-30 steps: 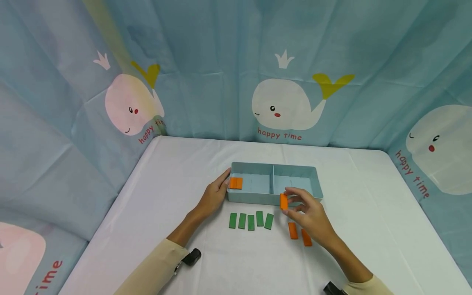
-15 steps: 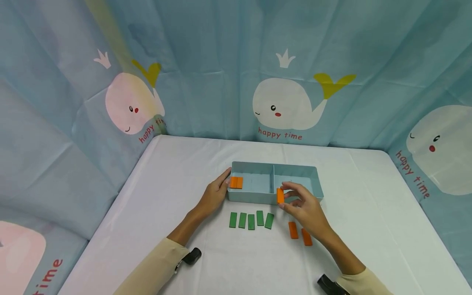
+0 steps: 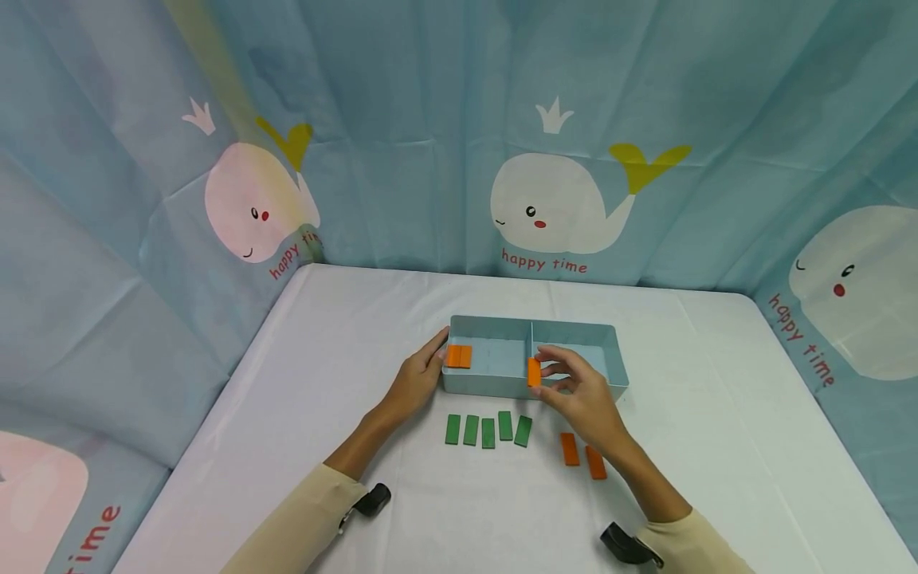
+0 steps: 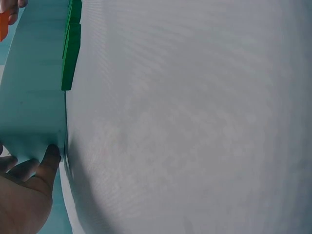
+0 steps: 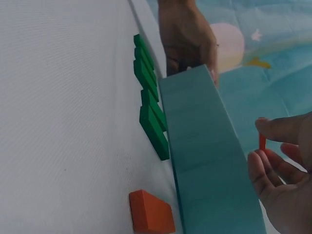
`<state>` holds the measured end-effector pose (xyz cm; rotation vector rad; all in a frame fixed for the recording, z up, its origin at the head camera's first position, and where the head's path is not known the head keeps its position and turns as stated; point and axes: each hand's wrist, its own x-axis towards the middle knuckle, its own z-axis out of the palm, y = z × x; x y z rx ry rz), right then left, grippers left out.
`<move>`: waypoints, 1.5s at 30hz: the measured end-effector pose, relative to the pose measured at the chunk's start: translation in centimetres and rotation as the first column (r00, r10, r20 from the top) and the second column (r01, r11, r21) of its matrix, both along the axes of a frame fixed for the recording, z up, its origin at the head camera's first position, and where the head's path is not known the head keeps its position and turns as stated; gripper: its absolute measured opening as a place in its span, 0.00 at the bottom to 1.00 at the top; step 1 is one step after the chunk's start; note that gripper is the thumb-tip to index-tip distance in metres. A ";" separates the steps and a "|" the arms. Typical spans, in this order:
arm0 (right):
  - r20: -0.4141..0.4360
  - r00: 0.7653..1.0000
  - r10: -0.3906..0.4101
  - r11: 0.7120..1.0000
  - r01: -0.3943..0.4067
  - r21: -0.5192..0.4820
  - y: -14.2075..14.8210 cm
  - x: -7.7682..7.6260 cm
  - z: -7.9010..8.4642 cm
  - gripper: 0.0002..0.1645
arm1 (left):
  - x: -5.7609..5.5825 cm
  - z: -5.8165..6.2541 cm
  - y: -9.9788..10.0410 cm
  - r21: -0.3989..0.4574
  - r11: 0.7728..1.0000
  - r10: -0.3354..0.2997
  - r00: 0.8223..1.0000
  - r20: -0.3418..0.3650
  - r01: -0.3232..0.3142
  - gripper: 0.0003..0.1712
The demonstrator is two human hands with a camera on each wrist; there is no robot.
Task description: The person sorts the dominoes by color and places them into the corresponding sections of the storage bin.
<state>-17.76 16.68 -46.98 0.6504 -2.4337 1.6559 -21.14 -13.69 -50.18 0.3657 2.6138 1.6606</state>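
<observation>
My right hand [image 3: 582,399] pinches an orange rectangular block [image 3: 534,372] upright between thumb and fingertips. It is above the front wall of a pale blue-green two-compartment box [image 3: 495,387], near the divider. In the right wrist view the same block [image 5: 262,141] shows edge-on, above the box rim. My left hand [image 3: 414,384] grips the box's left end; its thumb [image 4: 48,163] lies at the lower corner in the left wrist view. Two orange blocks [image 3: 459,356] lie side by side at the left end of the left compartment. The right compartment is partly hidden behind my right hand.
Several green blocks [image 3: 488,433] lie in a row on the white cloth before the box. Two orange blocks, one nearer the box [image 3: 570,449] and one beside my right wrist [image 3: 596,462], lie to their right. A whale-print curtain [image 3: 430,199] hangs behind the table.
My right hand has moved left and away from me with the orange block, from the box's front right to near the divider. The left hand and the box have stayed put.
</observation>
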 end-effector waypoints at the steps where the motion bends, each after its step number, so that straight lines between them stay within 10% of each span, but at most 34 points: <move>1: -0.001 1.000 0.001 1.000 -0.001 -0.002 -0.1 -0.1 0.0 0.36 | 0.0 0.0 0.0 0.001 1.000 -0.001 1.000 0.000 0.001 0.31; 45: 0.089 0.996 0.020 0.993 -0.030 0.113 -5.6 -4.4 0.8 0.35 | 0.0 0.0 -0.1 0.010 1.000 -0.002 1.000 0.026 0.001 0.31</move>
